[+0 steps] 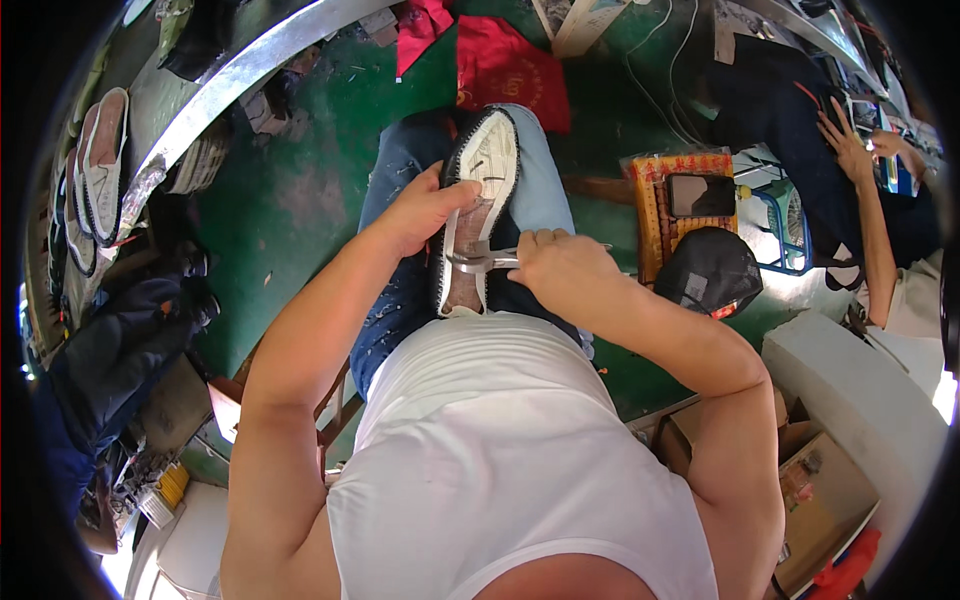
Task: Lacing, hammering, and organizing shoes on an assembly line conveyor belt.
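A shoe [482,175] lies sole-up on my lap, its white insole board rimmed by dark upper material. My left hand [425,212] grips the shoe's left edge near the middle and steadies it. My right hand [562,268] is closed around the handles of metal pliers [478,262], whose jaws reach left across the shoe's heel end and touch its edge. I sit in blue jeans and a white sleeveless top.
Green floor lies around me. Several finished shoes [100,165] line a rack at the far left. A red cloth [510,65] lies ahead. An orange box with a phone [700,195] and a black cap [712,270] sit at my right. Another person's hand [845,145] works at far right. Cardboard boxes [820,480] stand at lower right.
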`<state>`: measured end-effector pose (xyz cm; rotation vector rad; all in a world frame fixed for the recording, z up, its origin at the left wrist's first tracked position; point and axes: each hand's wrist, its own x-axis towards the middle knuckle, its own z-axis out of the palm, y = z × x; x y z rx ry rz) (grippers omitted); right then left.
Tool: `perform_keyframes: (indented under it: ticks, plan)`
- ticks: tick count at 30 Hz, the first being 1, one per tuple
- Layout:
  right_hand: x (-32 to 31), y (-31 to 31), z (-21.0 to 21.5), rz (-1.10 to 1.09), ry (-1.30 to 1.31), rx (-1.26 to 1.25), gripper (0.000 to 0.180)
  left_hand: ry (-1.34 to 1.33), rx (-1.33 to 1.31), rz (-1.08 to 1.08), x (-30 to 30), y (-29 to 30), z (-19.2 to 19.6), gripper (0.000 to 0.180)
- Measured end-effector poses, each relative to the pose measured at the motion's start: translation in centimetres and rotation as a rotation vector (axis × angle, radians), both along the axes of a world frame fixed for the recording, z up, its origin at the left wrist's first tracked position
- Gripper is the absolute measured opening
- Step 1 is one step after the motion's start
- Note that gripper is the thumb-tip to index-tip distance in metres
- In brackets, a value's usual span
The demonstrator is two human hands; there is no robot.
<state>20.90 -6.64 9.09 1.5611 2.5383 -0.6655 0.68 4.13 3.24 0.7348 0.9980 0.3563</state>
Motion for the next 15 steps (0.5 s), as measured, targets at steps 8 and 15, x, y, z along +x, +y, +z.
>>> perform_keyframes:
  ticks: [8, 15]
  plan:
    - [1.8, -2.3, -1.1, -0.079, 0.154, -0.18, 0.037, 0.186, 0.39, -0.069, 0.1, -3.5, -1.3, 0.069]
    - [4.1, 1.9, 0.9, -0.146, 0.307, -0.824, 0.043, 0.112, 0.399, -0.184, -3.3, -7.9, -1.5, 0.089]
